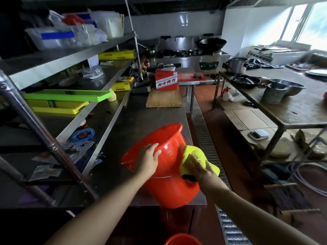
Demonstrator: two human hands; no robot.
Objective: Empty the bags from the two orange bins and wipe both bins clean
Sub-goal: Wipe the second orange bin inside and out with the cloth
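- My left hand (148, 160) grips the rim of the orange bin (164, 167), fingers curled over the lip and thumb on the outer wall.
- My right hand (200, 169) lies flat on a yellow cloth (196, 153), fingers fairly straight, pressing it against the bin's outer wall on the right side.
- A dark patch shows at the cloth's lower edge, just under my right hand; I cannot tell whether it is part of the cloth or something else.
- The bin is tilted on its side at the near right corner of the steel bench (138, 121), its mouth turned away toward the far left and its base hanging past the bench's near edge.
- A second orange bin (183, 239) shows only its rim at the bottom of the view, below the bench's near edge.
- Farther along the bench, near its far edge, a wooden board (163, 99) carries a red box (166, 79) with white lettering.
- Along the bench's left side runs a shelf rack (99, 68) holding green and yellow trays (67, 98).
- On the floor to the right of the bench runs a metal drain grate (206, 144).
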